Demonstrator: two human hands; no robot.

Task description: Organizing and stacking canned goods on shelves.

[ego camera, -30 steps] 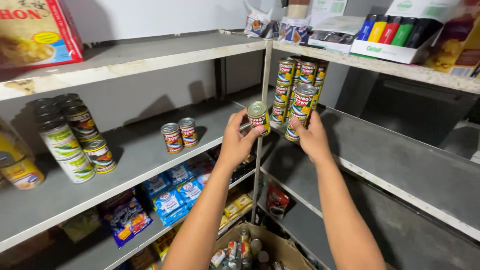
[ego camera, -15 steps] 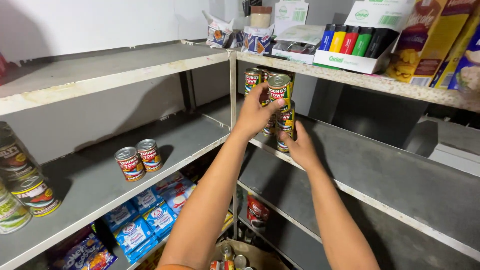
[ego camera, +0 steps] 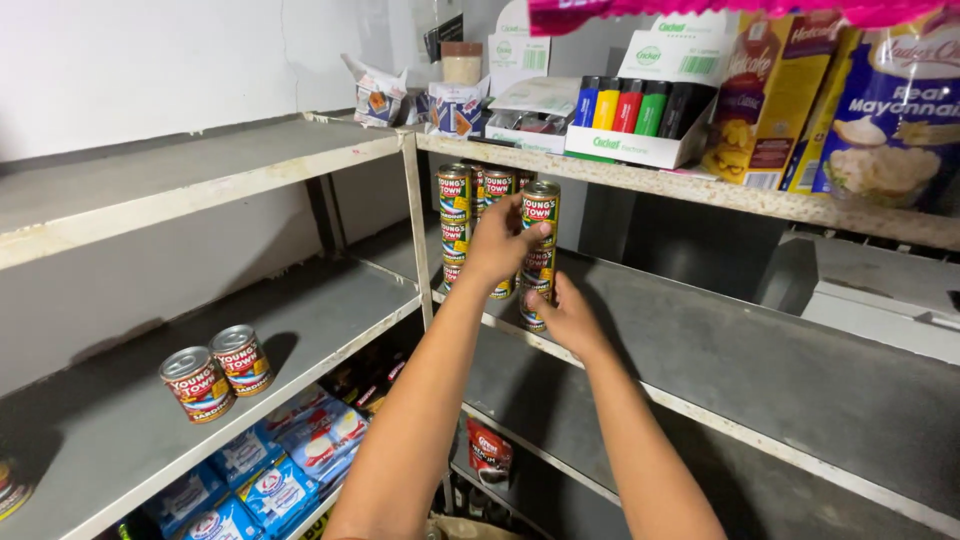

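Several green-and-red tins are stacked in columns at the inner corner of the right-hand grey shelf. My left hand grips the top tin of the front column, high up under the shelf above. My right hand is lower and rests against the bottom tins of that same column, steadying them. Both forearms reach up from the bottom of the view.
Two loose tins stand on the left shelf. The upper shelf holds a box of coloured lighters, snack boxes, a mayonnaise pouch and small cartons. Blue packets lie below. A shelf post stands beside the stack.
The view has swung right and closer to the stack. My left hand carried a tin from chest height up onto the top of the front column; my right hand stayed at its base.
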